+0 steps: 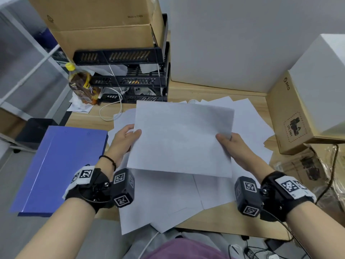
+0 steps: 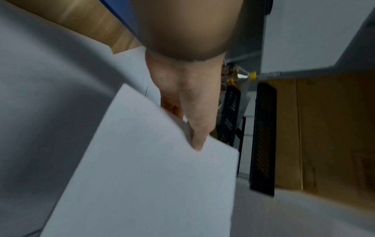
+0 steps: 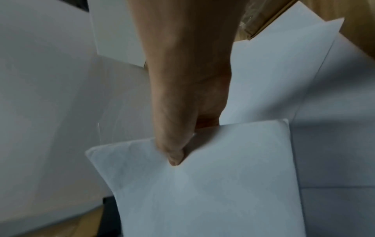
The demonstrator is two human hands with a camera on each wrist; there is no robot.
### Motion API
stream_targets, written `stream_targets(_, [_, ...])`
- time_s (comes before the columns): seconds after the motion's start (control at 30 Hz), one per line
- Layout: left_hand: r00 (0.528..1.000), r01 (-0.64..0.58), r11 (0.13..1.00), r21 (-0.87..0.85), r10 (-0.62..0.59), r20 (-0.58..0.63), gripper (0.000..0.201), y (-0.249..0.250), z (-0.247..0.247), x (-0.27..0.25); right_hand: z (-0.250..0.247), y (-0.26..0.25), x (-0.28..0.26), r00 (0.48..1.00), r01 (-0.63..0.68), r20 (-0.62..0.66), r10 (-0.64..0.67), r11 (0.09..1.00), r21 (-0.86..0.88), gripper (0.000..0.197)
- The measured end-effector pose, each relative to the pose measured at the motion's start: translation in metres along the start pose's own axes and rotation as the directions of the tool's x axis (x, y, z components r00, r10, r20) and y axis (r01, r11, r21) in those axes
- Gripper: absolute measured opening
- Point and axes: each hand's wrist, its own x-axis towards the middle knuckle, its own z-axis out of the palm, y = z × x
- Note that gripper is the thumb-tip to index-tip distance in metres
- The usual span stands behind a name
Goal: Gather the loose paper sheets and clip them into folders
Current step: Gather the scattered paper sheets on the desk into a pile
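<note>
I hold a thin stack of white paper sheets point(image 1: 182, 139) lifted above the desk, between both hands. My left hand point(image 1: 126, 136) pinches its left edge, thumb on top; the left wrist view shows the thumb point(image 2: 198, 128) pressing on the held sheets point(image 2: 152, 184). My right hand point(image 1: 230, 142) pinches the right edge, and in the right wrist view its thumb point(image 3: 174, 144) lies on the held sheets point(image 3: 213, 184). More loose sheets point(image 1: 168, 202) lie scattered on the desk underneath. A closed blue folder point(image 1: 61, 169) lies to the left, overhanging the desk edge.
A black stacked letter tray point(image 1: 130, 79) and a tea bottle point(image 1: 82, 85) stand at the back left under a cardboard box point(image 1: 104, 25). A large white box point(image 1: 242, 43) stands behind, a brown carton point(image 1: 291, 116) at the right. A white cable point(image 1: 112, 109) loops near the tray.
</note>
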Motion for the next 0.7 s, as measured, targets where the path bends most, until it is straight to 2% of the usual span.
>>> stream_targets(0.1, [0.989, 0.093, 0.98, -0.177, -0.07, 0.132, 0.028, 0.005, -0.011, -0.004, -0.002, -0.005, 0.003, 0.998, -0.007, -0.059, 0.018, 0.984, 0.177, 0.017])
stream_targets(0.17, [0.973, 0.139, 0.94, -0.311, -0.07, 0.222, 0.043, 0.005, -0.008, -0.008, 0.005, -0.004, 0.006, 0.994, -0.018, -0.097, 0.048, 0.956, 0.294, 0.025])
stream_targets(0.23, [0.962, 0.15, 0.919, -0.365, -0.051, 0.268, 0.043, 0.006, 0.006, -0.012, 0.02, -0.003, 0.008, 0.992, -0.026, -0.107, 0.07, 0.932, 0.362, 0.032])
stream_targets(0.33, [0.972, 0.142, 0.939, -0.313, -0.073, 0.221, 0.035, 0.007, 0.037, -0.013, 0.053, 0.003, 0.007, 0.991, -0.09, -0.053, 0.12, 0.917, 0.39, 0.033])
stream_targets(0.43, [0.976, 0.212, 0.925, -0.314, -0.184, 0.117, 0.015, 0.001, 0.056, -0.012, 0.075, 0.015, 0.005, 0.985, -0.158, -0.003, 0.173, 0.904, 0.397, 0.033])
stream_targets(0.57, [0.955, 0.277, 0.936, -0.216, -0.243, 0.168, 0.021, -0.023, 0.06, -0.017, 0.069, 0.027, 0.0, 0.978, -0.208, 0.053, 0.203, 0.909, 0.361, 0.031])
stream_targets(0.63, [0.953, 0.293, 0.935, -0.198, -0.268, 0.14, 0.023, -0.033, 0.06, -0.016, 0.057, 0.031, -0.003, 0.975, -0.221, 0.086, 0.204, 0.919, 0.325, 0.032])
stream_targets(0.7, [0.947, 0.32, 0.934, -0.161, -0.308, 0.096, 0.031, -0.042, 0.055, -0.01, 0.044, 0.032, -0.002, 0.977, -0.215, 0.073, 0.202, 0.906, 0.364, 0.032])
